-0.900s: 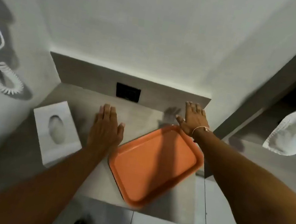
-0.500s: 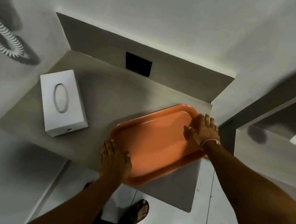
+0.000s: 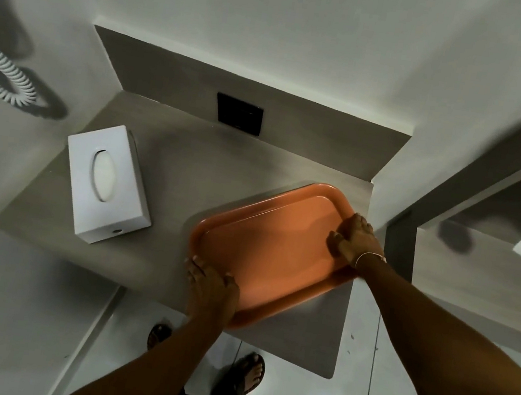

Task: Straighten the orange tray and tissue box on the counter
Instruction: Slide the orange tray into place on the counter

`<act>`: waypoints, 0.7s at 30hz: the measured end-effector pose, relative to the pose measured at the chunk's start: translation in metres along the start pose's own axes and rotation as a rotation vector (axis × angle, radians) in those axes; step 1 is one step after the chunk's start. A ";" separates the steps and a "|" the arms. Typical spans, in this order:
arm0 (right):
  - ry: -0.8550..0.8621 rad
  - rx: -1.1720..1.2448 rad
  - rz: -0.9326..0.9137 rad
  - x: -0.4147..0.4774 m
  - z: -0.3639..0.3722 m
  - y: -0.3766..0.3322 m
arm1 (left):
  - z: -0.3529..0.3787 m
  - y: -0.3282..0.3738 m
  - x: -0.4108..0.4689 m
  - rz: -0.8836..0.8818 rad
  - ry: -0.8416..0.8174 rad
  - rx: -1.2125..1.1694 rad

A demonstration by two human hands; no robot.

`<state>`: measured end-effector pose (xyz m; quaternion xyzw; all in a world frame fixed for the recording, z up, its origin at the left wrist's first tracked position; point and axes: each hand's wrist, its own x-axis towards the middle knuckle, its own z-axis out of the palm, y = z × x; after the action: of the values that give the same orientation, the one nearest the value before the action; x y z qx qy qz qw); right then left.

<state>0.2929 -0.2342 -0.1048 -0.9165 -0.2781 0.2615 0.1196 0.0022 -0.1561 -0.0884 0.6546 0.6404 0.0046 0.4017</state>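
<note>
Grey counter (image 3: 165,217) in a wall nook carries the skewed tray (image 3: 276,243), left hand (image 3: 211,288) and right hand (image 3: 357,239) clamped on opposite corners, probably to swivel it square, box (image 3: 107,184) untouched well left.

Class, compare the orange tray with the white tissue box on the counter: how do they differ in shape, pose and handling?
The orange tray is flat and shallow; the tissue box is a tall block. The tray is gripped by the left hand and right hand; the box is untouched. The tray lies more skewed. Both rest on the counter.
</note>
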 end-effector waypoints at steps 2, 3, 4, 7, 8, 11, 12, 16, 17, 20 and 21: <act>0.009 0.037 0.002 -0.001 -0.002 0.000 | 0.000 0.000 0.000 -0.002 0.006 -0.007; 0.014 0.056 0.005 -0.002 -0.003 0.000 | -0.001 0.000 0.001 -0.001 0.004 -0.013; 0.020 0.077 0.007 -0.004 -0.004 -0.002 | -0.001 -0.001 0.002 0.001 0.004 -0.015; 0.046 0.143 0.028 -0.010 -0.009 -0.008 | -0.006 -0.002 0.003 0.000 -0.003 -0.025; 0.053 0.167 0.043 -0.012 -0.011 -0.011 | -0.008 -0.002 0.005 0.005 -0.004 -0.032; 0.062 0.246 0.090 -0.014 -0.016 -0.014 | -0.019 -0.001 0.012 0.023 -0.002 -0.060; 0.073 0.267 0.104 -0.015 -0.016 -0.015 | -0.025 0.001 0.017 0.035 -0.007 -0.070; 0.107 0.367 0.151 -0.021 -0.017 -0.023 | -0.054 0.013 0.049 0.118 -0.023 -0.072; 0.114 0.404 0.165 -0.023 -0.017 -0.026 | -0.064 0.018 0.060 0.152 -0.032 -0.060; 0.152 0.516 0.206 -0.026 -0.015 -0.038 | -0.091 0.037 0.096 0.271 -0.051 0.021; 0.171 0.549 0.225 -0.027 -0.015 -0.042 | -0.099 0.045 0.109 0.305 -0.059 0.038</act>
<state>0.2628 -0.2161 -0.0660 -0.8936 -0.0826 0.2603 0.3562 0.0076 -0.0064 -0.0534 0.7517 0.5213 0.0342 0.4026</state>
